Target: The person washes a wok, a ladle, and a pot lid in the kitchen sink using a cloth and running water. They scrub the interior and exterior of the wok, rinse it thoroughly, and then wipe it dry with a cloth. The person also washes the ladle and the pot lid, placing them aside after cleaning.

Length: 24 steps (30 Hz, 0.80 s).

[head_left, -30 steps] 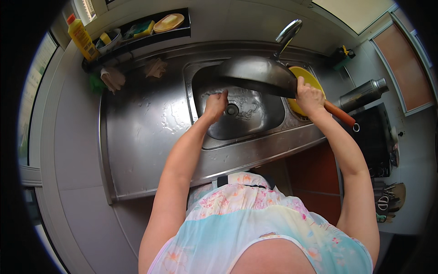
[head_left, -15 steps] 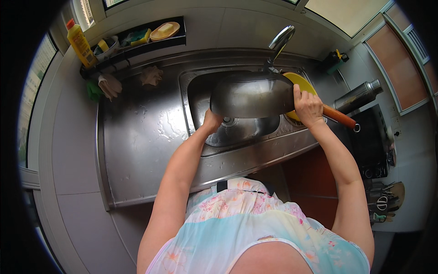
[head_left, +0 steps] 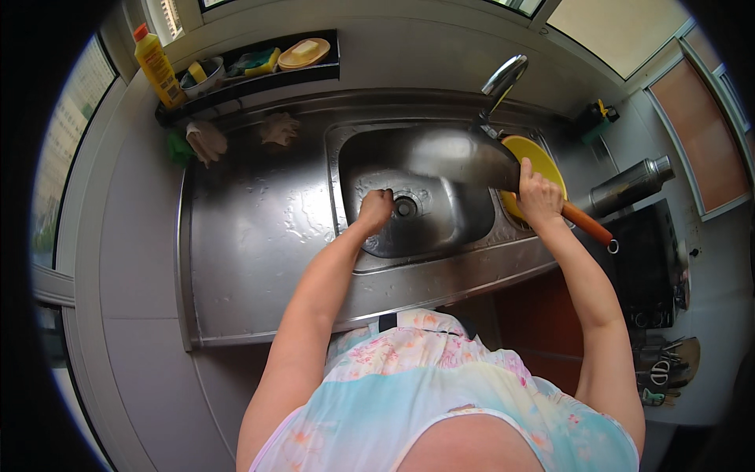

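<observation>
Clenched round the orange-brown handle (head_left: 587, 223), the right hand (head_left: 539, 195) holds the blurred pan (head_left: 462, 154) over the sink (head_left: 429, 234); the left hand (head_left: 377, 209), at the pan's edge half a second ago, now curls apart, contents unclear

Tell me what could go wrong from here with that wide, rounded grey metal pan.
Slipping: the wide, rounded grey metal pan seems supported only by the bare right hand near its long orange-brown handle, so it might twist or drop.
Pinching: the bare left hand is in the rectangular stainless-steel sink basin, so a dropped pan could catch it.
Knocking: the pan looks close to the curved chrome faucet and could bump it.
</observation>
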Each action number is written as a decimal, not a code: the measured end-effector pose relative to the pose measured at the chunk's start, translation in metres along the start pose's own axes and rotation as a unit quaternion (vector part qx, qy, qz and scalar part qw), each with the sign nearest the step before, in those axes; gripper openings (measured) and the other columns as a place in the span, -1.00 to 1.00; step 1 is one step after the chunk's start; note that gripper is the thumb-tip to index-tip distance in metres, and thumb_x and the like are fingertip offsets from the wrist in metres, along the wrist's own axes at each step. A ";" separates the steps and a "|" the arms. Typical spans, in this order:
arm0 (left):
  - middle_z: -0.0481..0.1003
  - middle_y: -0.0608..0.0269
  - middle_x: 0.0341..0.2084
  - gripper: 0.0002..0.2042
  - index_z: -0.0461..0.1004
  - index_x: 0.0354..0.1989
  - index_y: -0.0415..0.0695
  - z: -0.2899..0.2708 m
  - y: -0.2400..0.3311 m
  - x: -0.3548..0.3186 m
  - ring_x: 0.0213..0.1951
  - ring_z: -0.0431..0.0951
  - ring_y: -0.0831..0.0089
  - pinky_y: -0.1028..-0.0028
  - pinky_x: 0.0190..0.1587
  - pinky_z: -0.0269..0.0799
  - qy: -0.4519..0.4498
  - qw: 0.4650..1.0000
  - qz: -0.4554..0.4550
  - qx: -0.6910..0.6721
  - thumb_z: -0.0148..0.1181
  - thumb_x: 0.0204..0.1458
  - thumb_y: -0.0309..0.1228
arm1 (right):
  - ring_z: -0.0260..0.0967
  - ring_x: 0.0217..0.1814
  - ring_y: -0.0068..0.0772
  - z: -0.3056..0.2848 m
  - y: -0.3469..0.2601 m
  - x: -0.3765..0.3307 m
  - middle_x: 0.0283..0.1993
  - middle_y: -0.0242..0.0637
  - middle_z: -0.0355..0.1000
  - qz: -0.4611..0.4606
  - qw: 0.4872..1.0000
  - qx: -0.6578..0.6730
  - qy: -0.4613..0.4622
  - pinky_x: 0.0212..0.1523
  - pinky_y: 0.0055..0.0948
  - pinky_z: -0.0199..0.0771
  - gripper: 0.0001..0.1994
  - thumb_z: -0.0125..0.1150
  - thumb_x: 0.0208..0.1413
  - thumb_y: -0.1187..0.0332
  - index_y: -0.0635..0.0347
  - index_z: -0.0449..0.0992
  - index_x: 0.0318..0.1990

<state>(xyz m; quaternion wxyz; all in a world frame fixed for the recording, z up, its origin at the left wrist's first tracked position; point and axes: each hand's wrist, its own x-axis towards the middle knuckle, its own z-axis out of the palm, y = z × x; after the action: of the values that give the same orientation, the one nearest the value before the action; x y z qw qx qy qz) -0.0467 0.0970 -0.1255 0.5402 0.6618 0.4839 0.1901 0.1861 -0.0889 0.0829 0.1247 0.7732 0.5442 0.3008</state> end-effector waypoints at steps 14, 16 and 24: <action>0.32 -0.18 -0.10 -0.50 0.22 0.07 -0.08 0.005 0.137 -0.032 -0.08 0.40 -0.15 0.11 -0.05 0.37 0.015 0.942 0.278 0.185 0.18 -0.11 -0.46 | 0.23 -0.78 -0.45 0.033 -0.006 -0.010 -0.67 -0.20 0.31 0.368 0.492 0.675 -0.409 -0.79 -0.41 0.23 -0.89 0.02 0.00 0.47 0.38 0.33 -0.41; 0.24 -0.23 0.01 -0.37 0.15 0.17 -0.04 0.018 0.149 -0.031 0.03 0.32 -0.18 0.11 0.05 0.33 -0.059 0.931 0.293 0.210 0.23 -0.15 -0.47 | 0.27 -0.75 -0.45 0.030 -0.014 -0.006 -0.65 -0.18 0.34 0.348 0.470 0.685 -0.435 -0.76 -0.44 0.30 -0.88 0.05 0.02 0.48 0.37 0.31 -0.44; 0.38 0.05 -0.06 -0.66 0.49 -0.15 -0.06 -0.062 0.102 0.012 0.00 0.35 0.05 0.08 -0.06 0.36 0.202 0.882 0.384 0.183 0.22 -0.20 -0.40 | 0.28 -0.71 -0.39 0.024 -0.021 -0.058 -0.61 -0.16 0.32 0.370 0.325 0.719 -0.490 -0.68 -0.38 0.34 -0.87 0.08 0.01 0.43 0.28 0.29 -0.41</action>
<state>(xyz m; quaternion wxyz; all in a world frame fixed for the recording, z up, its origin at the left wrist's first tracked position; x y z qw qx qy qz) -0.0451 0.1457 -0.0162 0.1847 0.8298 0.3170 0.4206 0.1710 -0.1309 0.0340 -0.3601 0.6898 0.0461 -0.6264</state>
